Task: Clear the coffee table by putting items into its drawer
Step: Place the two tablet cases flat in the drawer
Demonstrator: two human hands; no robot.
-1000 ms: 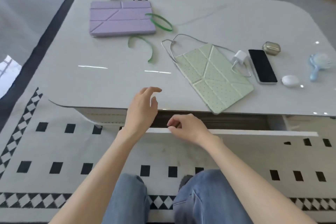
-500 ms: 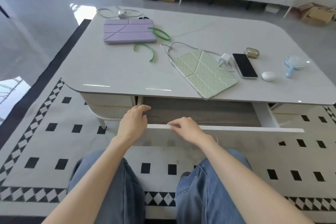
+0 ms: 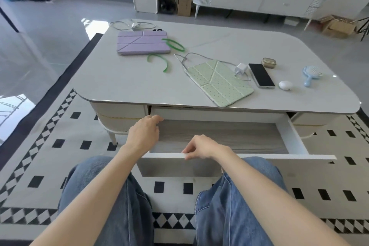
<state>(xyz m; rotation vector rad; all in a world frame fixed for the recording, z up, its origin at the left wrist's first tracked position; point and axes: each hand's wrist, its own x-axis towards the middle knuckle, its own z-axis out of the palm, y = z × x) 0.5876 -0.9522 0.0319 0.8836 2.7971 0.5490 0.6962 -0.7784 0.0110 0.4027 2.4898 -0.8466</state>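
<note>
The coffee table's drawer (image 3: pixel 219 136) stands pulled far out, its wood-grain floor bare. My right hand (image 3: pixel 201 148) grips the top edge of the drawer's white front panel. My left hand (image 3: pixel 142 133) rests on the drawer's left wall with fingers curled over it. On the white tabletop (image 3: pixel 119 78) lie a purple tablet case (image 3: pixel 142 45), a green tablet case (image 3: pixel 219 82), a white charger with cable (image 3: pixel 240 69), a black phone (image 3: pixel 261 75), a gold earbud case (image 3: pixel 269 62), a white earbud case (image 3: pixel 285 85), a blue hairbrush (image 3: pixel 311 73) and two green bands (image 3: pixel 172 44).
Another charger and cable (image 3: pixel 134 25) lie at the table's far left edge. My knees in blue jeans sit under the drawer front on a black-and-white patterned rug (image 3: pixel 50 146). A white sideboard (image 3: pixel 259 0) and cardboard boxes stand against the far wall.
The drawer has slid out much further toward me under my right hand. My left hand dropped from above the table edge onto the drawer's left wall. The view pulled back.
</note>
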